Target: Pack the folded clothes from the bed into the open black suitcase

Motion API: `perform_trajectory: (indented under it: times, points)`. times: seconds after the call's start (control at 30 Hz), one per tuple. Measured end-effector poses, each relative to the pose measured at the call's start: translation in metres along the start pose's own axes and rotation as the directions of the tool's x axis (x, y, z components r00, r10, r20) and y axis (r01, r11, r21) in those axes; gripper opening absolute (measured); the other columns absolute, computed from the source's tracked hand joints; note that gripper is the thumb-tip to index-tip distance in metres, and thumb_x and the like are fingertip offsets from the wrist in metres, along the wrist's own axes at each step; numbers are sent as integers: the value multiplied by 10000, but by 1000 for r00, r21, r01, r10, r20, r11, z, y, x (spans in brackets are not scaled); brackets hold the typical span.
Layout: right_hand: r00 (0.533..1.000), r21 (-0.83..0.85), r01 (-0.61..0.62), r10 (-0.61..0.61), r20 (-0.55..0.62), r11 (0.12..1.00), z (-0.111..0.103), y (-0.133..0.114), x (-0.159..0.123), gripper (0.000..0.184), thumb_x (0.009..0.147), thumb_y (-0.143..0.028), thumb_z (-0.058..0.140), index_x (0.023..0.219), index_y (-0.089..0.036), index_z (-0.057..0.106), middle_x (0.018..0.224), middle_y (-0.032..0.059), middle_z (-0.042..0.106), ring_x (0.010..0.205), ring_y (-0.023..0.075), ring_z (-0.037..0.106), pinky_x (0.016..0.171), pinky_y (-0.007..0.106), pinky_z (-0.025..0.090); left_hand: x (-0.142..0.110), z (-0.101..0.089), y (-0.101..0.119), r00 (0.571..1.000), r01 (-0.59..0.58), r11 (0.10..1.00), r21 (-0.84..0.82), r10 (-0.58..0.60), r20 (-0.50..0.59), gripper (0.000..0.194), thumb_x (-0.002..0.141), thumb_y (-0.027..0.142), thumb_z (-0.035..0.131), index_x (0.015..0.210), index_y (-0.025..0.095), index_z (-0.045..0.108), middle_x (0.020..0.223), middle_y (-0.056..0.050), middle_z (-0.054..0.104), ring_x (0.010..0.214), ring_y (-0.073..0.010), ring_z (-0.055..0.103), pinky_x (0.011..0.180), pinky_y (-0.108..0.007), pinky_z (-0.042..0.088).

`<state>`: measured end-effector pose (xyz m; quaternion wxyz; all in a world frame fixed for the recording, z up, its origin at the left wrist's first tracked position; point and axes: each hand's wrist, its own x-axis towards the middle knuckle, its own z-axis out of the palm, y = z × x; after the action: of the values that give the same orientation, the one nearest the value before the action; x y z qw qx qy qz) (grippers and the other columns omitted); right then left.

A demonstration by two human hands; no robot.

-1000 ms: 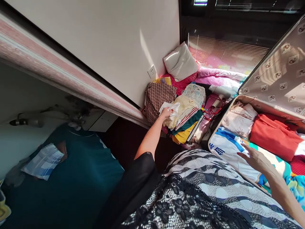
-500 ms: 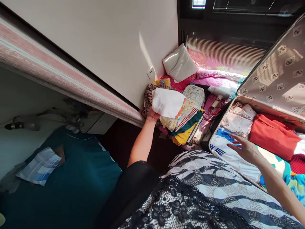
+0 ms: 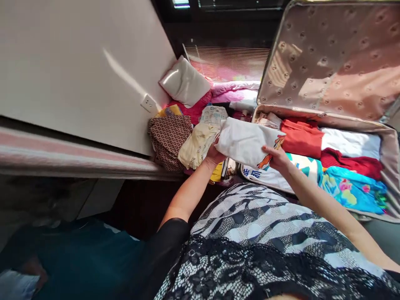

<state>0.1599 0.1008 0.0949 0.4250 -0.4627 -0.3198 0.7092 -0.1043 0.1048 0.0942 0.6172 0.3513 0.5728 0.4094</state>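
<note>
I hold a folded white garment (image 3: 243, 141) with an orange cartoon print between both hands. My left hand (image 3: 213, 156) grips its left end and my right hand (image 3: 276, 157) grips its right end. The garment hangs over the near left corner of an open suitcase (image 3: 387, 137), which holds folded clothes: an orange one (image 3: 301, 137), a white one (image 3: 351, 143), a dark red one (image 3: 350, 161) and a turquoise flowered one (image 3: 353, 189). Left of the suitcase lies a pile of folded clothes (image 3: 196, 143).
A brown patterned bag (image 3: 168, 137) stands by the pile under a wall socket (image 3: 148, 103). A white pillow (image 3: 185, 82) and pink bedding (image 3: 231, 89) lie behind. The suitcase lid (image 3: 328, 62) stands upright. A dark teal surface (image 3: 78, 258) lies at lower left.
My left hand lifted the white garment off the pile and carried it right toward the suitcase. My right hand came up and took its other end. The view swung to the right.
</note>
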Motion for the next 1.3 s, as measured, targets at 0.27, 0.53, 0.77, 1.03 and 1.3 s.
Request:
perform_trajectory:
  times: [0.27,0.53,0.77,1.03,1.3]
  points:
    - [968,-235,108,-156,-199,966,-118,-77,-9,598,603,-474,1040,1099,-302,753,1221,53,841,1266,380,768,1043,565,704,49,87,17,960,68,983,-173,-18,280,574,989,366,771,1496,126,649,1233,-128,824,1316,-333,738,1143,-475,586]
    - [879,-372,-17,-163,-448,928,-217,-54,-20,528,649,-531,941,997,-212,705,998,104,792,942,296,779,851,441,703,68,189,-40,951,159,985,61,-169,257,670,928,231,774,1563,153,576,1327,-159,795,1211,-320,779,1115,-508,614]
    - [804,-929,-328,-466,-369,169,-277,7,-67,904,982,-618,676,1674,-75,469,1655,360,474,1515,523,457,1182,736,419,31,219,-109,883,-469,363,805,213,418,898,967,293,789,1776,223,405,1882,-178,219,1763,-440,88,1411,-670,114]
    - [992,-954,-129,-34,-124,-271,-235,89,-57,724,1084,-597,522,1759,-344,457,1862,205,214,1632,576,261,1193,824,335,29,221,-164,751,-657,10,754,-85,655,885,989,595,770,1768,351,429,1906,-151,102,1739,-537,29,1322,-840,94]
    - [988,-926,-123,44,-148,-357,-251,94,-53,757,1108,-672,397,1799,-366,370,1881,188,162,1651,567,267,1218,805,329,19,214,-152,765,-637,247,730,86,638,839,931,553,775,1714,382,526,1864,-116,304,1706,-498,241,1351,-770,161]
